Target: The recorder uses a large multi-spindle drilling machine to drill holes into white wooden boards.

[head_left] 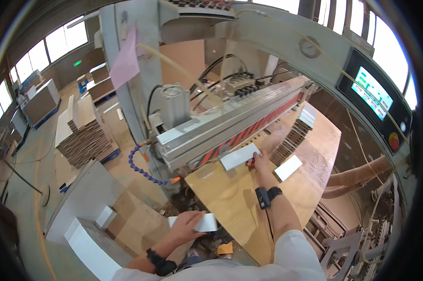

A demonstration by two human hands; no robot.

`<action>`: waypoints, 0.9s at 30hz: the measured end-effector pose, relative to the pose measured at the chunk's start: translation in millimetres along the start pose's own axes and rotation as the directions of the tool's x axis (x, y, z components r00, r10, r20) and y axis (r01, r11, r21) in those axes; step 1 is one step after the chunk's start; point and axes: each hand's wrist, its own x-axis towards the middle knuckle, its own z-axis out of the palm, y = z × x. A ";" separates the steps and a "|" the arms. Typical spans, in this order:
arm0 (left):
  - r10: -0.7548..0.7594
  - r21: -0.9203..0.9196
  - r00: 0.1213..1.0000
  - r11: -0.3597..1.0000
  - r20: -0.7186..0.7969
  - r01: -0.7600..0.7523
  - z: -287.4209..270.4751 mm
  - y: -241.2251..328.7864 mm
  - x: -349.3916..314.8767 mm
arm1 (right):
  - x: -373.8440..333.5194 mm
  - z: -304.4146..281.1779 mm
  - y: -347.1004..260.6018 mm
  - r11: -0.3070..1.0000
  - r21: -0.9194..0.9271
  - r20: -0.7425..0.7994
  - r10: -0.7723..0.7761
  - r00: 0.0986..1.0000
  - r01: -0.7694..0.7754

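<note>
My right hand reaches across the wooden table, its fingers closed on the right end of a white rectangular panel. That panel lies flat at the table's far edge, close beneath the machine's striped bar. Lower down and to the left, my left hand grips a second white panel in front of my body, off the table. Another white panel rests on the table to the right of my right wrist. Beyond it stands a row of stacked pieces with brown edges and white tops.
A blue segmented hose with an orange nozzle hangs left of the table. At lower left, white pieces lie on a brown board surface. A control screen with a red knob is at right. Stacked boards stand on a pallet farther left.
</note>
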 end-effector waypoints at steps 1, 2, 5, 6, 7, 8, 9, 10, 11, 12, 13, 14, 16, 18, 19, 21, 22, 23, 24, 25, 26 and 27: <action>-0.018 0.006 1.000 1.000 -0.003 0.018 -9.3 -7.3 -19.8 | 14.7 5.7 6.7 1.000 -0.003 0.016 0.010 1.000 -0.010; -0.163 0.042 0.985 0.985 -0.049 0.165 -16.6 -15.5 -40.0 | 31.9 4.3 16.0 0.998 -0.031 0.004 -0.046 0.999 0.046; -0.424 0.105 0.896 0.893 -0.135 0.438 -38.8 -41.4 -101.0 | 53.3 13.1 21.7 0.939 -0.322 0.023 -0.115 0.993 0.116; -0.513 0.127 0.842 0.835 -0.167 0.535 -44.7 -51.3 -119.6 | 35.9 27.4 4.6 0.887 -0.452 0.006 -0.099 0.995 0.091; -0.535 0.128 0.826 0.819 -0.178 0.559 -50.1 -63.2 -137.6 | 44.5 36.8 18.8 0.884 -0.458 0.033 -0.087 0.996 0.092; -0.552 0.162 0.813 0.799 -0.185 0.579 -49.2 -77.8 -149.3 | 58.7 22.9 27.3 0.670 -0.679 0.064 -0.351 0.934 0.299; -0.579 0.207 0.791 0.764 -0.199 0.612 -51.2 -90.1 -165.1 | 65.4 18.8 34.5 0.365 -0.822 0.180 -0.562 0.807 0.438; -0.586 0.214 0.783 0.754 -0.207 0.621 -50.1 -105.6 -177.0 | 71.4 10.3 38.8 0.410 -0.810 0.158 -0.536 0.829 0.420; -0.606 0.206 0.766 0.738 -0.217 0.642 -45.3 -125.0 -185.7 | 74.5 7.0 40.3 0.451 -0.797 0.142 -0.508 0.849 0.403; -0.601 0.225 0.768 0.735 -0.222 0.640 -44.1 -141.8 -191.0 | 74.8 1.5 37.5 0.555 -0.757 0.092 -0.432 0.897 0.344; -0.597 0.239 0.771 0.733 -0.223 0.637 -42.5 -154.0 -195.4 | 70.7 -1.8 33.8 0.645 -0.714 0.045 -0.344 0.938 0.271; -0.615 0.230 0.754 0.719 -0.228 0.656 -45.8 -163.1 -199.4 | 62.6 2.1 31.3 0.637 -0.719 0.066 -0.335 0.940 0.277; -0.670 0.259 0.712 0.664 -0.209 0.701 -54.5 -183.4 -206.7 | 46.7 8.4 23.1 0.835 -0.525 0.028 -0.176 0.984 0.165; -0.692 0.249 0.689 0.644 -0.214 0.723 -57.1 -199.2 -220.1 | 37.5 21.5 20.0 0.860 -0.491 0.044 -0.136 0.990 0.140; -0.705 0.247 0.675 0.630 -0.217 0.737 -55.9 -205.1 -219.9 | 36.1 17.9 14.1 0.887 -0.447 0.052 -0.101 0.994 0.113; -0.714 0.212 0.677 0.644 -0.179 0.735 -46.7 -211.1 -212.3 | 59.8 1.2 18.0 0.832 -0.499 0.078 -0.234 0.969 0.241; -0.691 0.240 0.699 0.658 -0.185 0.714 -44.6 -211.1 -212.0 | 62.0 5.7 12.6 0.778 -0.586 0.072 -0.228 0.971 0.226; -0.667 0.268 0.720 0.671 -0.190 0.692 -41.8 -211.1 -210.0 | 62.1 9.5 9.5 0.717 -0.666 0.064 -0.221 0.973 0.207; -0.669 0.252 0.719 0.675 -0.188 0.694 -40.8 -208.2 -209.0 | 57.2 13.1 7.9 0.716 -0.668 0.058 -0.220 0.974 0.201; -0.669 0.249 0.720 0.677 -0.184 0.693 -38.6 -204.9 -208.0 | 51.9 15.1 3.6 0.759 -0.625 0.071 -0.176 0.982 0.181; -0.682 0.254 0.706 0.660 -0.194 0.707 -36.5 -202.1 -207.5 | 48.3 16.6 1.3 0.799 -0.580 0.087 -0.133 0.987 0.159; -0.695 0.259 0.689 0.641 -0.203 0.723 -34.8 -198.5 -208.3 | 46.2 15.3 2.4 0.797 -0.584 0.086 -0.129 0.988 0.155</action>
